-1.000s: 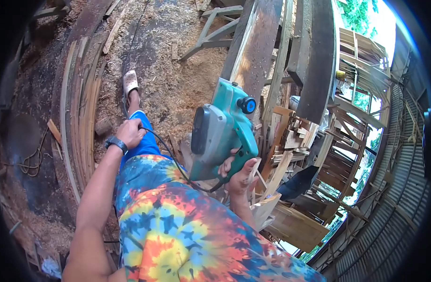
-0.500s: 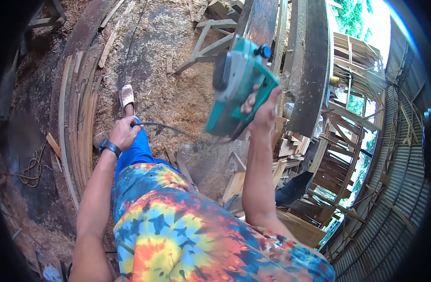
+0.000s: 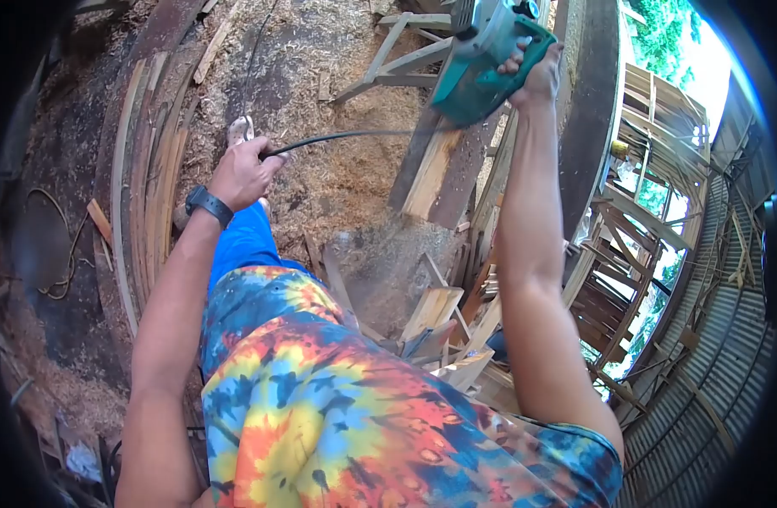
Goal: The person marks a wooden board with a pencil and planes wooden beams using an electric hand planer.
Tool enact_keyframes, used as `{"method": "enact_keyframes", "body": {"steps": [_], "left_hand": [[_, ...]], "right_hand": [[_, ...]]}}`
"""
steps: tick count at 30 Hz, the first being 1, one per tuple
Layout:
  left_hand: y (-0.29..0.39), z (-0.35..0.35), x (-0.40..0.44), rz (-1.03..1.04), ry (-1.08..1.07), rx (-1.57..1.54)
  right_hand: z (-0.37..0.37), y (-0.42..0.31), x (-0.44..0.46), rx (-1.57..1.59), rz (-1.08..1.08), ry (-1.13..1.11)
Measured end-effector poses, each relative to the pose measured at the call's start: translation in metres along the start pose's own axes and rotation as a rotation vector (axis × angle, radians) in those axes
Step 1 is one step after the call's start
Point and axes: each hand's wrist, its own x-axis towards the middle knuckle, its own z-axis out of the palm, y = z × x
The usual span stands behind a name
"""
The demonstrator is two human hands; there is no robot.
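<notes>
My right hand is wrapped round the handle of a teal electric planer, held at arm's length near the top of the view. Beneath the planer runs a dark wooden plank with a pale, freshly planed strip; whether the tool touches it I cannot tell. My left hand is closed on the black power cord, which stretches across to the rear of the planer. A dark watch sits on my left wrist.
Wood shavings cover the floor. Long boards lie at the left, and a wooden trestle stands near the plank. Offcuts are piled in front of me at the right. A coiled rope lies far left.
The planer has moved forward and right, away from my body, over the plank. My left hand has risen slightly, and the cord is pulled straighter.
</notes>
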Motion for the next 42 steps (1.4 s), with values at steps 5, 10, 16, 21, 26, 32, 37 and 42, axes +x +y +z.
{"method": "enact_keyframes", "body": {"steps": [5,10,16,21,26,32,37,42], "left_hand": [[-0.051,0.033,-0.022,-0.005,0.044,0.159],[-0.06,0.055,-0.051,-0.037,-0.142,0.31],[-0.053,0.06,-0.061,-0.027,-0.411,0.525],[-0.059,0.063,-0.044,-0.022,-0.462,0.675],[-0.042,0.046,-0.024,-0.039,-0.368,0.618],[-0.031,0.033,-0.003,-0.088,-0.322,0.561],[-0.004,0.019,0.015,-0.104,-0.296,0.429],[0.025,0.008,0.024,0.05,-0.11,0.085]], "right_hand": [[-0.003,0.057,-0.165,0.007,0.034,0.086],[-0.006,0.115,-0.333,0.086,0.095,0.165],[-0.014,0.165,-0.44,0.099,0.144,0.193],[-0.007,0.146,-0.415,0.074,0.145,0.189],[-0.002,0.118,-0.343,0.041,0.095,0.18],[0.005,0.077,-0.221,0.038,0.055,0.155],[0.01,0.03,-0.079,0.051,-0.006,0.126],[0.005,-0.028,0.093,0.029,-0.004,0.001]]}}
